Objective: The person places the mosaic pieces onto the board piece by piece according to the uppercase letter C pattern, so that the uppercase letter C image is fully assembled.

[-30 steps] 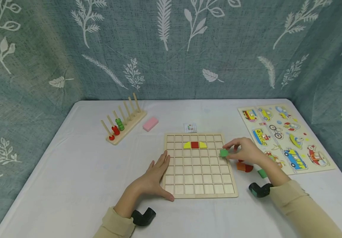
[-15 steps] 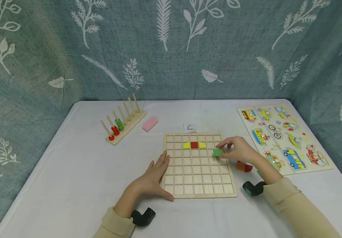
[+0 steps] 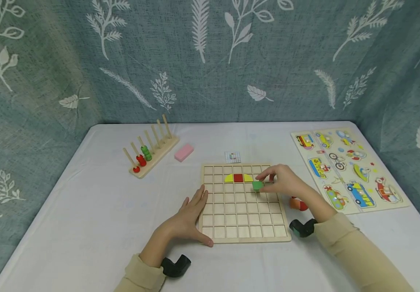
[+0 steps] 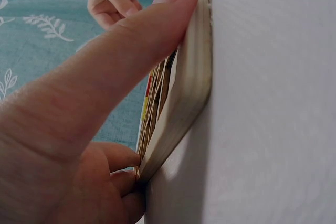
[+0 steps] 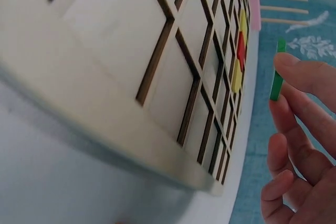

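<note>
A wooden grid board (image 3: 244, 221) lies on the white table. A red square tile (image 3: 238, 178) sits in one of its upper cells between two yellow curved tiles (image 3: 229, 178). My right hand (image 3: 283, 182) pinches a green square tile (image 3: 257, 185) between thumb and fingertips; in the right wrist view the green tile (image 5: 278, 72) is held apart from the board. At the board's lower left, my left hand (image 3: 186, 221) rests with fingers spread along the side and thumb (image 4: 163, 11) stretched over the front edge.
Loose orange and red tiles (image 3: 294, 202) lie right of the board, partly behind the right hand. A picture puzzle (image 3: 356, 174) stands farther right. Behind are a small pattern card (image 3: 233, 157), a pink block (image 3: 184, 152) and a peg stand with beads (image 3: 155, 156).
My right hand has carried the green tile leftward, from the board's right edge to over the cells near the right yellow tile. The left hand has stayed put.
</note>
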A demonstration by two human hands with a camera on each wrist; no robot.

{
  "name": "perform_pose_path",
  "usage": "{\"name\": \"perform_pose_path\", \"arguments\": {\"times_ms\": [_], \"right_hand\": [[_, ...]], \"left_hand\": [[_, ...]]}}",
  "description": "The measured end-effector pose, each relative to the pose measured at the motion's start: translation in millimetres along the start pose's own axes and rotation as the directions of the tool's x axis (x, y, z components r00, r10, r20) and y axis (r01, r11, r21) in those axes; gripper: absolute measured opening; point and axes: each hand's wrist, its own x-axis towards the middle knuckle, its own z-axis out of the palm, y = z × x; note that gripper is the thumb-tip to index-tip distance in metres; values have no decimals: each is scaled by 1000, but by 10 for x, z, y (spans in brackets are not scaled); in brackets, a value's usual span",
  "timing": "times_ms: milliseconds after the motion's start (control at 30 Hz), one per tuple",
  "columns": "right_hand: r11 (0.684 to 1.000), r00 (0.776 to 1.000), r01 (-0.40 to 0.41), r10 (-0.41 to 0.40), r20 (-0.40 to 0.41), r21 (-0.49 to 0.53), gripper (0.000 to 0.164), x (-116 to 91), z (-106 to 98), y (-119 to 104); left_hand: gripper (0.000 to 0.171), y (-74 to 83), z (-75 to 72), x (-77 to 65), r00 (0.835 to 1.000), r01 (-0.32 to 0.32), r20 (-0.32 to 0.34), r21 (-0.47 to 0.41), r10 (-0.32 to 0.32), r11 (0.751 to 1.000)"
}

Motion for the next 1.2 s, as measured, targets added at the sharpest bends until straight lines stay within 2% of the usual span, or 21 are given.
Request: {"name": "perform_pose_path", "arguments": {"times_ms": [667, 1200], "right_hand": [[998, 998, 59, -58, 22, -30, 26, 151, 97, -188], [998, 999, 13, -10, 52, -56, 26, 269, 205, -273]], "left_hand": [[131, 12, -9, -4, 1000, 6, -3, 9, -6, 1000], [131, 12, -14, 0, 1000, 3, 1, 11, -3, 1000]]}}
